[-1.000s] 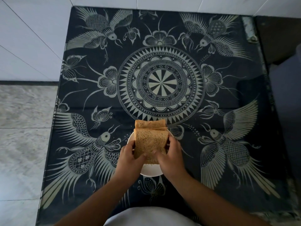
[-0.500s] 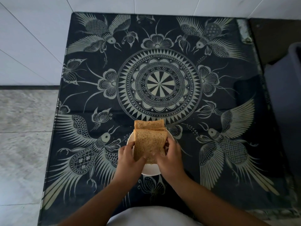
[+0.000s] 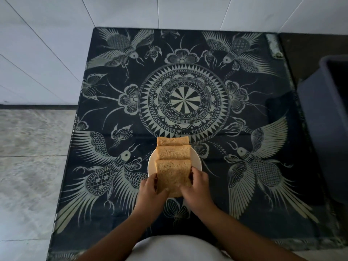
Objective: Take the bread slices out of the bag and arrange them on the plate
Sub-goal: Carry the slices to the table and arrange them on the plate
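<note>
A small white plate [image 3: 196, 160] sits on the near middle of the dark patterned table [image 3: 263, 113]. Three brown bread slices overlap on it in a row running away from me: a far slice [image 3: 172, 141], a middle slice [image 3: 174, 152] and a near slice [image 3: 172, 174]. My left hand [image 3: 150, 193] grips the near slice's left edge. Its right edge is held by my right hand [image 3: 197, 187]. No bag is in view.
White tiled wall [image 3: 56, 44] rises behind and to the left of the table. A marbled floor [image 3: 28, 166] lies on the left. A dark blue-grey bin [image 3: 327, 119] stands close against the table's right side.
The top slice has been drawn toward me, so the middle slice now shows and the three slices lie fanned out. Both hands stayed on the near slice.
</note>
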